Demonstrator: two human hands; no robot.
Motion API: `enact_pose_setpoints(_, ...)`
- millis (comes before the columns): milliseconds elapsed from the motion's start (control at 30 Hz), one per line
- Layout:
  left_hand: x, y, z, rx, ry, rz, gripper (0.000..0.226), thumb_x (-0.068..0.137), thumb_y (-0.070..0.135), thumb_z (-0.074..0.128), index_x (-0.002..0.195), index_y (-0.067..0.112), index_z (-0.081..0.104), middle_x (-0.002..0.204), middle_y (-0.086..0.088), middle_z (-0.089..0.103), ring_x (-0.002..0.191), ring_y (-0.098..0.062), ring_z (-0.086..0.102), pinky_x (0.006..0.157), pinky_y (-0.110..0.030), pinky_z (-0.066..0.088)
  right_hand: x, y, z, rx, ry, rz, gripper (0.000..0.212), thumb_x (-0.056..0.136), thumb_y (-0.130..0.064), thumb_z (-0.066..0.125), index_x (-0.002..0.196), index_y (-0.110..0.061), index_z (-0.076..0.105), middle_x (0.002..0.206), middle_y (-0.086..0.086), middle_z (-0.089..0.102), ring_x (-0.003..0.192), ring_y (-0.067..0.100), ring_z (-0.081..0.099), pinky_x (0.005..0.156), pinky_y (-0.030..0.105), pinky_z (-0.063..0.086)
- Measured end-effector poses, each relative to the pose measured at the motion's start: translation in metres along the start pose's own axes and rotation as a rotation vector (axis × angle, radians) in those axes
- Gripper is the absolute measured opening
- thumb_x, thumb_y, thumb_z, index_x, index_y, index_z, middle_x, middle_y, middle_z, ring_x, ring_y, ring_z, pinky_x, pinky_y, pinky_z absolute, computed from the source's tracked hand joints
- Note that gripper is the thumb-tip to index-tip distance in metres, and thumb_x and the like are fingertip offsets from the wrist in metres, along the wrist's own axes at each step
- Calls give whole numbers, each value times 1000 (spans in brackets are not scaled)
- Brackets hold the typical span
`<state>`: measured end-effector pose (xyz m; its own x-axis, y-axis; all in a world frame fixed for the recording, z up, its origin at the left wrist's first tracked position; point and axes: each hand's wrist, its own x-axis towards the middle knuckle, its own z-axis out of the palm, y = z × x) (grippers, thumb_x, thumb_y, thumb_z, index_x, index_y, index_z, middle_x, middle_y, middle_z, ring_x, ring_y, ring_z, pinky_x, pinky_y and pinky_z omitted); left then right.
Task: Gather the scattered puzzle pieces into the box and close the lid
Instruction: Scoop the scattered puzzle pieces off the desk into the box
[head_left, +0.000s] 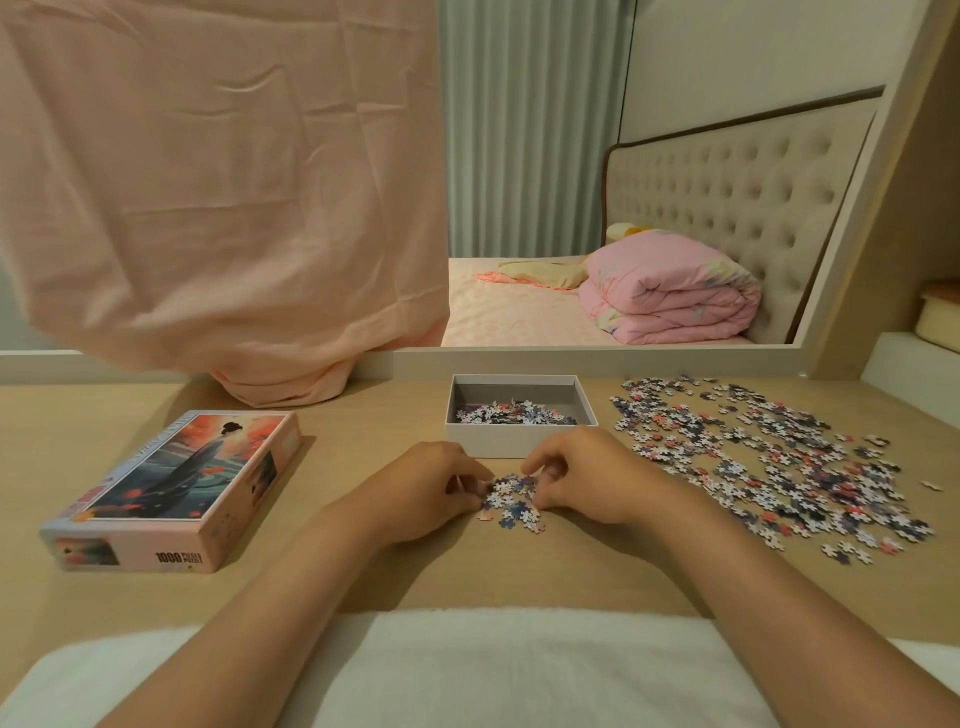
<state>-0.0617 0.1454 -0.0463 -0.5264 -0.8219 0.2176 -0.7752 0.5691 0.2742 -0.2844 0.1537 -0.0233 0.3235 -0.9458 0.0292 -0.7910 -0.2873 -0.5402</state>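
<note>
An open grey box (519, 441) stands at the middle back of the wooden table (363, 571) with some puzzle pieces lying inside. Just in front of it lies a small heap of puzzle pieces (511, 501). My left hand (431, 486) and my right hand (582, 478) flank this heap, fingers curled and pinching at pieces on either edge. A wide spread of scattered pieces (769, 462) covers the table's right side. The printed lid (176, 488) lies face up on the left.
A pink cloth (223, 208) hangs down to the table's back left. Behind the box a mirror (597, 208) shows a bed and a folded quilt. A white towel (493, 670) lies along the near edge. One stray piece (931, 486) lies far right.
</note>
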Motion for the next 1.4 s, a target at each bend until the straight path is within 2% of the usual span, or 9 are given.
enact_pose_setpoints(267,1,5,7,163,-168,-50,66,88,63,48,146,34,36,131,5,34,125,-14,28,108,-37,31,1,-8,1,-345,-258,59,76,77,-63,70,138,-24,48,129,2,42,115,23,52,98,38,45)
enact_pose_setpoints(433,5,9,15,12,-77,14,49,93,45,55,140,32,50,119,3,42,108,-7,32,96,-23,30,7,-10,6,-204,-179,-11,40,80,-46,76,114,-27,71,87,-6,64,86,18,60,74,32,47)
enact_pose_setpoints(633,8,11,16,-88,2,13,29,88,36,66,116,27,69,95,4,50,85,-11,50,77,-23,38,9,-13,7,-136,-58,21,26,80,-34,80,104,-24,76,84,-9,66,76,8,59,60,17,40)
enact_pose_setpoints(800,12,12,17,-102,94,-38,21,84,31,74,102,24,70,91,9,51,78,-9,51,65,-13,32,10,-16,10,-106,-3,8,11,84,-25,77,93,-19,78,76,-6,69,58,2,56,59,20,47)
enact_pose_setpoints(900,15,12,14,-162,96,-75,15,82,23,76,96,20,71,84,10,59,74,-8,56,61,-9,36,11,-15,10,-30,2,23,7,82,-20,79,89,-18,77,79,-1,73,61,12,65,68,31,59)
enact_pose_setpoints(1067,28,12,3,-348,107,-130,8,82,17,76,82,23,70,76,10,68,64,3,58,60,-7,42,17,-10,-12,138,138,41,5,80,-12,80,79,-13,75,68,10,73,47,18,63,47,24,51)
enact_pose_setpoints(1167,47,12,-9,-437,220,-170,7,84,13,73,82,20,70,71,12,65,58,8,56,58,-7,41,30,-6,-30,156,253,50,6,81,-12,79,83,-16,75,70,3,73,44,11,58,43,17,44)
enact_pose_setpoints(1300,77,8,-22,-404,349,-198,5,86,15,72,87,19,71,73,12,65,63,3,56,58,-8,40,49,-5,-46,61,367,10,1,83,-20,78,84,-21,78,68,-5,69,53,4,55,53,21,44)
enact_pose_setpoints(1400,88,7,-20,-285,273,-172,13,90,17,67,101,17,74,85,9,70,73,0,59,67,-13,43,64,-3,-44,-30,333,2,15,93,-19,66,103,-17,77,92,3,74,76,15,62,66,25,43)
